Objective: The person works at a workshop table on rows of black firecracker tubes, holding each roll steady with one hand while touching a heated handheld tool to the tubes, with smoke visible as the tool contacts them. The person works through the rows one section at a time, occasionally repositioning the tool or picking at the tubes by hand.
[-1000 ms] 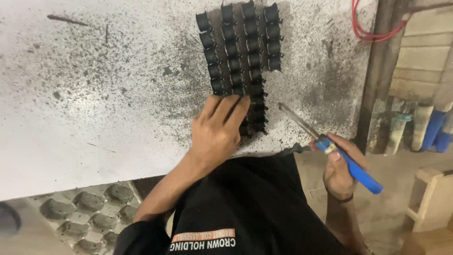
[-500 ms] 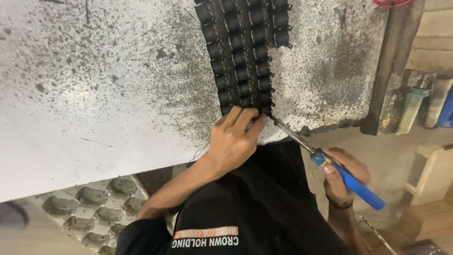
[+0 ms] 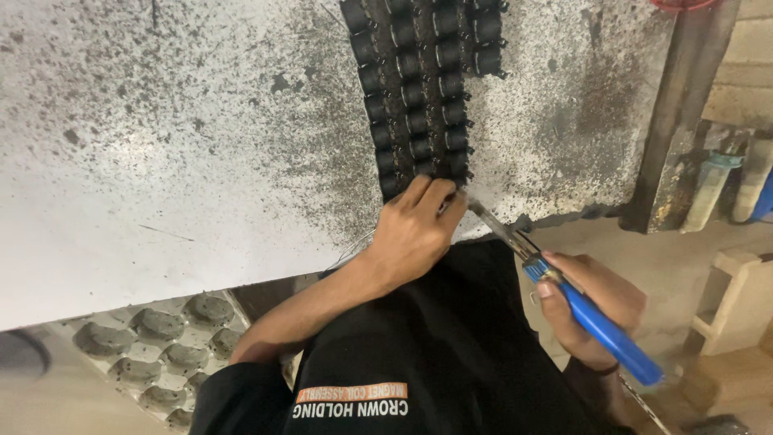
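Observation:
Several small black coil bobbins [image 3: 423, 89] lie in rows on a speckled white tabletop [image 3: 177, 161]. My left hand [image 3: 419, 229] rests on the nearest end of the rows, its fingers pressing down on the last bobbins. My right hand [image 3: 596, 302] grips a soldering iron with a blue handle [image 3: 608, 330]. Its metal shaft [image 3: 499, 229] points up and left, and the tip touches the bobbins right beside my left fingertips.
A grey moulded tray with round pockets [image 3: 161, 346] sits under the table edge at lower left. A dark metal post [image 3: 676, 121] stands at the right, with tubes and bottles [image 3: 713, 185] beyond it. A pale wooden stool [image 3: 741, 298] is at the far right.
My right hand brought the soldering iron up and left until its tip reached the bobbins. My left hand stayed on the near end of the rows. The view shifted downward.

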A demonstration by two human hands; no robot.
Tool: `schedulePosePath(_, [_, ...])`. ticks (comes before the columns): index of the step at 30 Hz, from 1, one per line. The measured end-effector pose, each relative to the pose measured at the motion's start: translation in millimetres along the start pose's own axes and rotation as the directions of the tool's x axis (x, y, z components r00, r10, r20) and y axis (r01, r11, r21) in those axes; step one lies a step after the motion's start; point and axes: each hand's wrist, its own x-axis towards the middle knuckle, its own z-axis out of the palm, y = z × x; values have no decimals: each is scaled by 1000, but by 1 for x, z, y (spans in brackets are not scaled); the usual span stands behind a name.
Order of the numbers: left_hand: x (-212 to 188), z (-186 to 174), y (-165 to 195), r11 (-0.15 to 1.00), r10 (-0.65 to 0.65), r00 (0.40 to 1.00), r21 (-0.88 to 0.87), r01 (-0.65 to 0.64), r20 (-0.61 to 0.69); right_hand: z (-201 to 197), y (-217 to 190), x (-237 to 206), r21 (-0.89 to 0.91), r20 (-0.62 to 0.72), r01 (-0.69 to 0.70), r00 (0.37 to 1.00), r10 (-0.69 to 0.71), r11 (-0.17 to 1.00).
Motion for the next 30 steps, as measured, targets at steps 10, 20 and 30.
schedulePosePath(10, [13,-17,-5,994,-39,988,96,54,-146,31,58,10,396,-385,241,920,-79,886])
schedulePosePath(20, [8,3,-13,995,-40,997,84,46,-64,23,32,28,304,-239,153,968,-80,940])
schedulePosePath(30, [19,-22,1,993,-75,997,91,76,-22,-1,7,35,139,-65,39,997,-30,990])
